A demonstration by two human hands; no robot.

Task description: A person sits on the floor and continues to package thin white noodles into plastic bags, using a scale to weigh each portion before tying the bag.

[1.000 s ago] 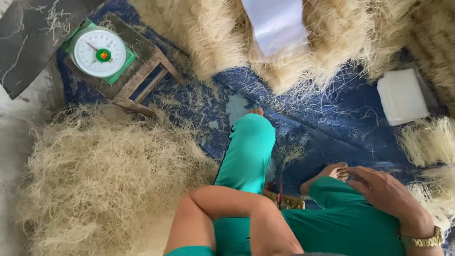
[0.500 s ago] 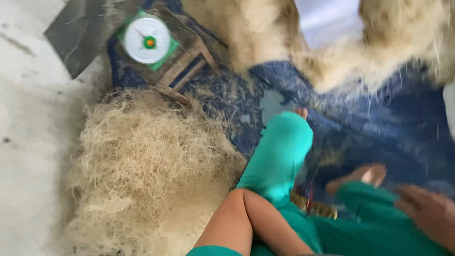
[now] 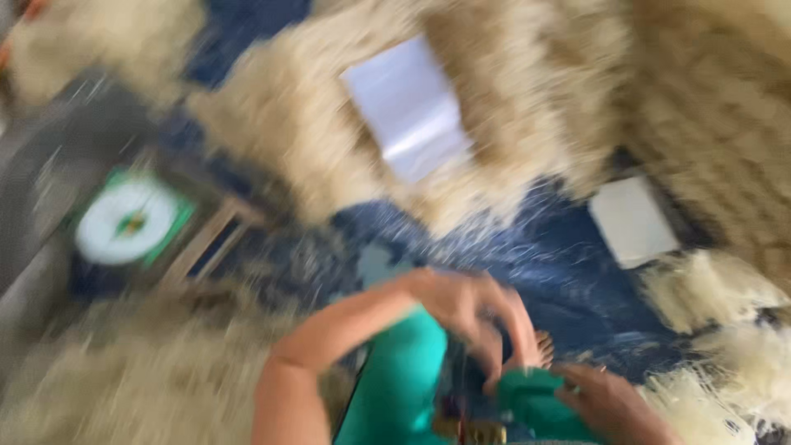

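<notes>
The picture is smeared by motion. My left hand (image 3: 471, 311) hangs over my green-trousered legs (image 3: 395, 379), fingers pointing down toward a bare foot (image 3: 540, 350) on the blue mat (image 3: 568, 272). Whether it holds anything is hidden by the blur. My right hand (image 3: 611, 404) rests low at the right, against the green cloth of the other knee (image 3: 535, 395); its grip is unclear. Pale loose fibre (image 3: 107, 371) lies heaped to my left.
A green-framed dial scale (image 3: 128, 222) sits on a wooden stand (image 3: 206, 247) at the left. Big heaps of pale fibre (image 3: 700, 107) fill the back and right. A white sheet (image 3: 408, 107) lies in the fibre, and a white block (image 3: 633, 221) at the right.
My left arm has swung from my knee out over my legs, so the hand is now in view. The view has swept right and up, shifting the scale left.
</notes>
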